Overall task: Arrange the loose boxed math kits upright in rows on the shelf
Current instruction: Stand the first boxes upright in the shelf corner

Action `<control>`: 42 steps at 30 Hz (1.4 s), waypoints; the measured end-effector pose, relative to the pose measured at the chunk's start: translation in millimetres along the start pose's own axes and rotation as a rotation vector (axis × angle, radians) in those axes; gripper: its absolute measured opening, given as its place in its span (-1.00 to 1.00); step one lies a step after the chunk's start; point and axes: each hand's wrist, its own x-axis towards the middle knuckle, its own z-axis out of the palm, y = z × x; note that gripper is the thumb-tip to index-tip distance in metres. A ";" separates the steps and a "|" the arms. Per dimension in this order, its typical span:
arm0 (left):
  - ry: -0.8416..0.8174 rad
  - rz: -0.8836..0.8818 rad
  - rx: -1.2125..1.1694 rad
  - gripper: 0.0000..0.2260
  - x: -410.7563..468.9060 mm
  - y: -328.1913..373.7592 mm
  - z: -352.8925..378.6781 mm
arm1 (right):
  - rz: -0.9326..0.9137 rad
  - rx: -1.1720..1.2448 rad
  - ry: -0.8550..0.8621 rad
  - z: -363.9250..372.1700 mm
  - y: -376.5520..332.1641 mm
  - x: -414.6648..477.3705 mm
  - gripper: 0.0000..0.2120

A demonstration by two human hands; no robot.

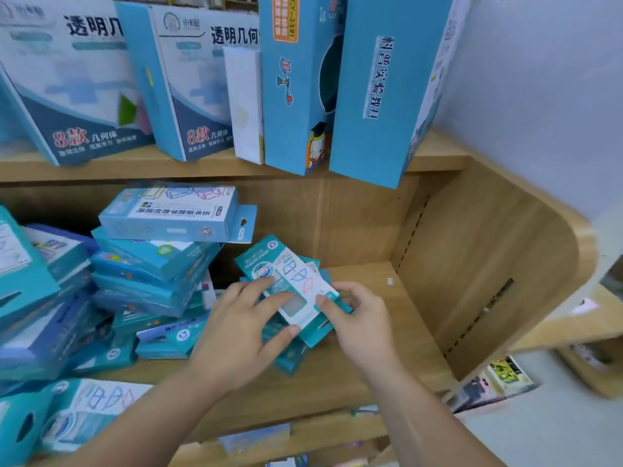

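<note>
A teal and white boxed math kit (pixel 290 274) lies tilted on top of a few more flat kits on the wooden shelf (pixel 371 288). My left hand (pixel 242 332) grips its near left side, thumb under the edge and fingers on its face. My right hand (pixel 357 318) pinches its near right corner. To the left, several kits lie flat in an untidy stack (pixel 158 264), one box (pixel 175 214) on top. More kits (pixel 43 298) are heaped at the far left.
Tall blue boxes (pixel 381 89) stand on the shelf above, overhanging its edge. The shelf's wooden side wall (pixel 478 264) closes the right end. Bare shelf lies to the right of my hands. More kits (pixel 84 409) lie on the lower shelf at the front left.
</note>
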 end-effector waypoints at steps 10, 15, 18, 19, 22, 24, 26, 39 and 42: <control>0.097 0.082 0.003 -0.42 42.4 32.1 -27.9 | -0.171 0.113 -0.069 -70.3 -41.3 5.8 -0.79; -0.053 0.130 -0.180 -0.50 69.4 79.4 -31.8 | -0.276 0.068 -0.158 -113.7 -53.5 8.8 -0.67; -0.100 0.182 -0.214 -0.67 78.3 105.5 -15.2 | -0.276 0.035 -0.167 -133.6 -52.8 13.2 -0.60; -0.126 0.172 -0.243 -0.74 80.1 112.4 -8.5 | -0.269 0.021 -0.160 -139.4 -50.8 15.9 -0.59; -0.244 0.027 -0.466 -0.88 84.0 127.9 12.5 | -0.242 -0.041 -0.097 -151.8 -36.7 26.6 -0.60; -0.232 -0.050 -0.544 -0.93 83.2 130.3 28.2 | -0.250 -0.153 -0.011 -152.4 -22.8 30.4 -0.56; -0.180 -0.117 -0.564 -0.93 83.9 131.5 46.7 | -0.329 -0.292 0.019 -151.6 -4.4 29.7 -0.43; -0.070 -0.372 -0.538 -0.93 177.0 137.8 80.6 | -0.140 -0.330 -0.181 -122.3 55.3 65.2 -0.38; -0.099 -0.426 -0.600 -0.95 195.6 132.7 95.1 | -0.168 -0.401 -0.133 -114.4 68.8 81.3 -0.40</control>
